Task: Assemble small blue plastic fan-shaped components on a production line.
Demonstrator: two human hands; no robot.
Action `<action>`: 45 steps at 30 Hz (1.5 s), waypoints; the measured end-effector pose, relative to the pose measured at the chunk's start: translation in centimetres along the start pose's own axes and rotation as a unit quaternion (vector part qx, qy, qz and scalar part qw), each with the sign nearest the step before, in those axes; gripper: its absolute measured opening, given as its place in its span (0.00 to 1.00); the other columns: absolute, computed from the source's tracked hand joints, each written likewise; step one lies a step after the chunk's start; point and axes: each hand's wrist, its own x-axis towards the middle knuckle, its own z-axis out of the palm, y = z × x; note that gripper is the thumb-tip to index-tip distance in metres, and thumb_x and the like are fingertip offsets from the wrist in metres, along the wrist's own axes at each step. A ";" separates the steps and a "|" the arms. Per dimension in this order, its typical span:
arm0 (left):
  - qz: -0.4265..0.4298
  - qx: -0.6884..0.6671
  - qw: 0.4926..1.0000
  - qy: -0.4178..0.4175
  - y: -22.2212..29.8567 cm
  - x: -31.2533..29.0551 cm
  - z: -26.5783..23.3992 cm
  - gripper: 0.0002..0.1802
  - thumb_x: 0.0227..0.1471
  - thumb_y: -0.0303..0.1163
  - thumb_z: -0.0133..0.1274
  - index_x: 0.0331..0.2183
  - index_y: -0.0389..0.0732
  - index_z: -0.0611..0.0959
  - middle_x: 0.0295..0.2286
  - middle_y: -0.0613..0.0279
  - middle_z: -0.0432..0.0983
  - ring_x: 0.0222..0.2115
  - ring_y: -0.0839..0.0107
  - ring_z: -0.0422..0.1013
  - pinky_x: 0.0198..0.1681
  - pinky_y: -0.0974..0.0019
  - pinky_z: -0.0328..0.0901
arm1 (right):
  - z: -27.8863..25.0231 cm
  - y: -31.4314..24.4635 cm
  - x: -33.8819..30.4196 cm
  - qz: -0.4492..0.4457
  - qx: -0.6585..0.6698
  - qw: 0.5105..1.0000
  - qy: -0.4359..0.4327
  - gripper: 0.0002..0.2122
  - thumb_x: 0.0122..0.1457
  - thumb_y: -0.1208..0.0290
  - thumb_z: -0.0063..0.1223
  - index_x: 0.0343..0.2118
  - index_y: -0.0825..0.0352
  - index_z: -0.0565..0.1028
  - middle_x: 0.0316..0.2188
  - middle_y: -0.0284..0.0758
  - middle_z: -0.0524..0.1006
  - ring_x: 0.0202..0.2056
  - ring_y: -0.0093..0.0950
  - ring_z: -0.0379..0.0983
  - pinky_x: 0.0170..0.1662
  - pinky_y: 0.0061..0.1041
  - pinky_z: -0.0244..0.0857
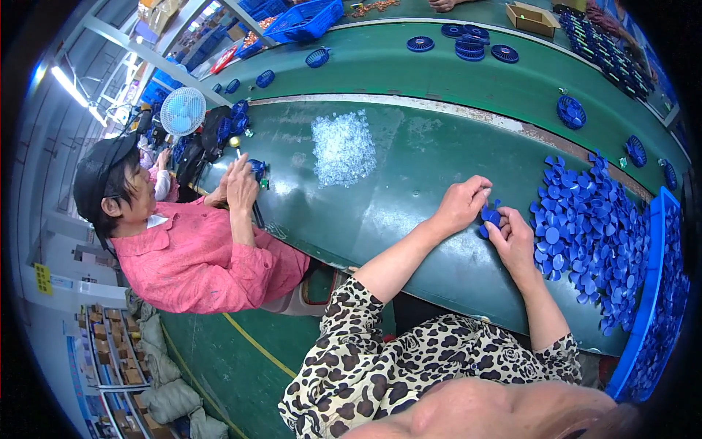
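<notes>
Over the green table (431,274) my right hand (515,245) is closed round a small blue fan blade (490,218), thumb and fingers on its hub. Just left of the blade, my left hand (464,206) has its fingertips pinched together. Whatever sits between those fingertips is too small to make out. A large heap of matching blue fan blades (578,227) spreads to the right of my hands. Farther left on the tabletop lies a pile of small clear plastic pieces (344,150).
A blue crate (640,329) full of blades stands at the right edge. Beyond the table runs a green conveyor belt (358,69) carrying round blue fan grilles (469,50). A co-worker in a pink shirt (197,267) sits at left, hands (240,186) near a blue part.
</notes>
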 end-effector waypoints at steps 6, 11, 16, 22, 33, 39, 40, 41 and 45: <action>0.004 0.010 1.000 0.000 0.1 -0.1 0.0 0.10 0.54 0.28 0.49 0.38 0.34 0.76 0.21 0.56 0.76 0.22 0.70 0.73 0.27 0.67 0.66 | -0.1 -0.2 0.0 -0.007 -0.004 1.000 -0.001 0.15 0.46 0.75 0.63 0.37 0.70 0.73 0.20 0.31 0.69 0.16 0.18 0.61 0.21 0.20 0.58; 0.009 0.012 1.000 0.005 0.1 -0.1 0.1 0.10 0.53 0.28 0.50 0.37 0.34 0.76 0.20 0.57 0.76 0.21 0.71 0.72 0.26 0.67 0.66 | -0.1 -0.1 0.0 -0.012 0.001 1.000 -0.001 0.15 0.46 0.76 0.64 0.38 0.70 0.73 0.20 0.31 0.69 0.16 0.18 0.61 0.20 0.19 0.57; 0.012 0.016 1.000 0.004 0.1 -0.2 0.1 0.10 0.53 0.28 0.50 0.37 0.34 0.76 0.20 0.57 0.76 0.21 0.71 0.72 0.26 0.67 0.66 | 0.1 0.1 -0.1 -0.016 0.005 1.000 0.004 0.15 0.46 0.76 0.64 0.38 0.70 0.73 0.20 0.31 0.69 0.16 0.17 0.60 0.20 0.19 0.57; 0.012 0.017 1.000 0.004 0.1 -0.1 0.1 0.10 0.53 0.28 0.51 0.37 0.34 0.76 0.20 0.57 0.76 0.21 0.71 0.72 0.25 0.67 0.66 | -0.2 0.0 0.0 -0.021 -0.010 1.000 -0.001 0.16 0.46 0.75 0.64 0.38 0.70 0.73 0.20 0.32 0.69 0.16 0.18 0.61 0.20 0.20 0.58; 0.017 0.023 1.000 0.006 0.1 -0.1 0.1 0.09 0.52 0.27 0.51 0.37 0.34 0.76 0.21 0.56 0.76 0.21 0.70 0.72 0.25 0.67 0.66 | -0.3 -0.3 0.0 -0.017 -0.017 1.000 -0.006 0.16 0.47 0.74 0.64 0.38 0.70 0.72 0.20 0.32 0.69 0.16 0.20 0.61 0.21 0.21 0.59; 0.014 0.025 1.000 0.005 0.1 0.0 0.0 0.09 0.52 0.27 0.51 0.37 0.34 0.76 0.21 0.56 0.76 0.21 0.71 0.72 0.25 0.67 0.66 | -0.3 -0.3 0.1 -0.017 -0.021 1.000 -0.012 0.16 0.47 0.74 0.64 0.38 0.69 0.72 0.21 0.32 0.70 0.16 0.19 0.62 0.21 0.21 0.59; 0.014 0.025 1.000 0.005 0.0 0.0 0.0 0.09 0.52 0.27 0.51 0.37 0.34 0.76 0.21 0.56 0.76 0.21 0.71 0.72 0.25 0.67 0.66 | -0.3 -0.3 0.1 -0.015 -0.019 1.000 -0.013 0.16 0.47 0.75 0.64 0.38 0.69 0.72 0.21 0.32 0.70 0.16 0.19 0.62 0.21 0.21 0.59; 0.014 0.025 1.000 0.003 0.0 0.0 0.0 0.09 0.53 0.27 0.51 0.37 0.34 0.76 0.21 0.56 0.76 0.21 0.71 0.72 0.25 0.67 0.66 | -0.3 -0.3 0.1 -0.013 -0.017 1.000 -0.013 0.16 0.47 0.75 0.64 0.38 0.70 0.72 0.21 0.32 0.70 0.16 0.19 0.62 0.21 0.21 0.59; 0.012 0.023 1.000 -0.001 -0.1 0.0 0.0 0.10 0.53 0.27 0.51 0.37 0.34 0.76 0.21 0.56 0.76 0.21 0.71 0.72 0.26 0.67 0.66 | -0.2 -0.2 0.1 -0.014 -0.018 1.000 -0.014 0.16 0.47 0.75 0.64 0.38 0.70 0.72 0.21 0.32 0.70 0.16 0.19 0.62 0.21 0.20 0.59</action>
